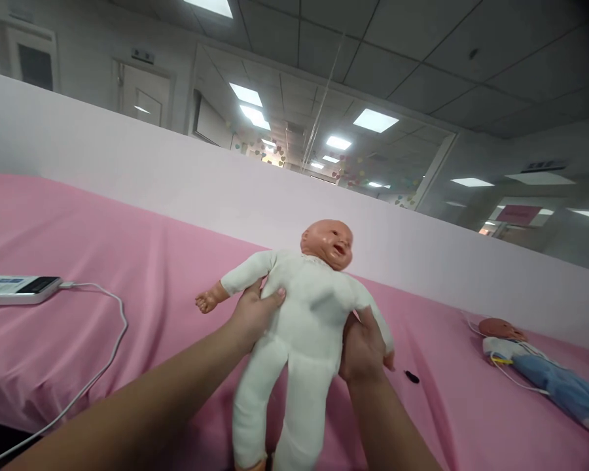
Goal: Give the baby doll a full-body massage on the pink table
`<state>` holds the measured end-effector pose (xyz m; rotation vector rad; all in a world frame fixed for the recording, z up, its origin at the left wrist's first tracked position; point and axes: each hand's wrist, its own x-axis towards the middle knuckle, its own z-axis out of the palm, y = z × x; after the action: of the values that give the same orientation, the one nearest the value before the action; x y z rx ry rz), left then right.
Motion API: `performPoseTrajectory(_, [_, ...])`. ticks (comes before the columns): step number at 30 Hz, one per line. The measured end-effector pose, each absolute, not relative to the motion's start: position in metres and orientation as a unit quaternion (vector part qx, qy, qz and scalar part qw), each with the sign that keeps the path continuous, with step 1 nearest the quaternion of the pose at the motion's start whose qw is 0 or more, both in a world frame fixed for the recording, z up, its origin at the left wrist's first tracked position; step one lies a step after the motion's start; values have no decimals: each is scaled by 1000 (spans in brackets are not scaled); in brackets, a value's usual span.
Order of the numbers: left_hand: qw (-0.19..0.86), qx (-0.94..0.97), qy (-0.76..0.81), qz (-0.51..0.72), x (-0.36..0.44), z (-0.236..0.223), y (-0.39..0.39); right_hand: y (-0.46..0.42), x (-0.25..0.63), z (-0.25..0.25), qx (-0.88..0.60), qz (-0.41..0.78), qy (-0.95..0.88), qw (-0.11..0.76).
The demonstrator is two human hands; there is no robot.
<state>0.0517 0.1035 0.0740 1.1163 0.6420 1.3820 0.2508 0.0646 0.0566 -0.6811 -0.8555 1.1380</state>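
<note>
A baby doll (307, 320) with a soft white body and a hard plastic head faces me, upright or leaning back above the pink sheet. My left hand (258, 314) grips its torso under one arm, with the thumb across the chest. On the other side, my right hand (363, 343) is wrapped around the torso under the other arm; its fingers are partly hidden behind the doll. The doll's head tips toward the right, and its legs hang down toward me. A grey smudge marks the white chest.
A pink sheet (142, 288) covers the surface, backed by a low white partition (201, 190). At left lies a white device (24, 291) with a white cable (125, 320). A small black object (411, 377) lies right of the doll. Farther right lies a second doll (544, 369) in blue and white.
</note>
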Motion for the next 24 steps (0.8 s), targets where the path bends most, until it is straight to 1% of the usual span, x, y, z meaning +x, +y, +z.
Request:
performPoseTrajectory(3, [582, 504, 280, 573, 53, 63, 135, 105, 255, 57, -316, 534, -397, 677])
performPoseTrajectory(6, [581, 513, 293, 560, 54, 40, 160, 131, 254, 37, -348, 526, -414, 657])
performPoseTrajectory(10, [572, 523, 329, 540, 52, 11, 179, 145, 248, 4, -392, 499, -430, 642])
performPoseTrajectory(13, [559, 538, 352, 523, 52, -2, 188, 148, 249, -7, -428, 483, -433, 630])
performPoseTrajectory(18, [575, 536, 372, 494, 52, -12, 194, 147, 254, -10, -476, 463, -442, 603])
performPoseTrajectory(24, [572, 524, 415, 475, 53, -3, 182, 145, 253, -12, -522, 440, -459, 568])
